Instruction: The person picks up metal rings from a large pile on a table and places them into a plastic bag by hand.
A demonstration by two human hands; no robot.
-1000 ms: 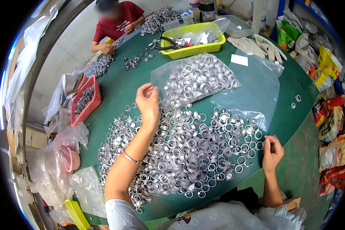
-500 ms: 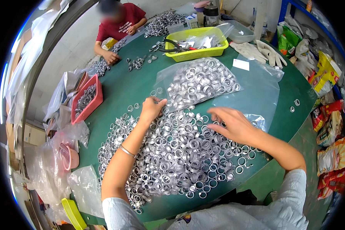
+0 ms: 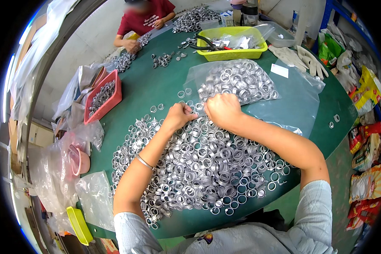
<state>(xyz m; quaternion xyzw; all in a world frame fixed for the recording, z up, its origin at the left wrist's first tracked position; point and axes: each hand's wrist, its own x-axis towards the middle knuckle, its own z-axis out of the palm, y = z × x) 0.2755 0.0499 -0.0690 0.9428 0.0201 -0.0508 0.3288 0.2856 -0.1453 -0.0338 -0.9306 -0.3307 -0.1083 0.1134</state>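
Note:
A clear plastic bag [image 3: 239, 80] filled with silver metal rings lies on its side on the green table. Spread in front of it is a large heap of loose rings [image 3: 211, 165]. With thumb and fingers pinched, my left hand [image 3: 180, 116] is at the bag's near left edge, seemingly gripping the film. Close beside it, my right hand [image 3: 222, 111] is curled into a fist over the bag's near edge; its fingertips are hidden, so what they hold cannot be seen.
A yellow-green basket [image 3: 233, 55] with black-handled pliers stands beyond the bag. White gloves [image 3: 302, 59] and a flat clear plastic sheet [image 3: 300, 99] lie to the right. A red basket of rings [image 3: 116, 91] is at left. Another person [image 3: 144, 19] handles small parts across the table [image 3: 156, 82].
My right hand has moved left and away from me, from above the heap to the bag's near edge, and its fingers have closed. My left hand stays at the bag. The view has shifted slightly.

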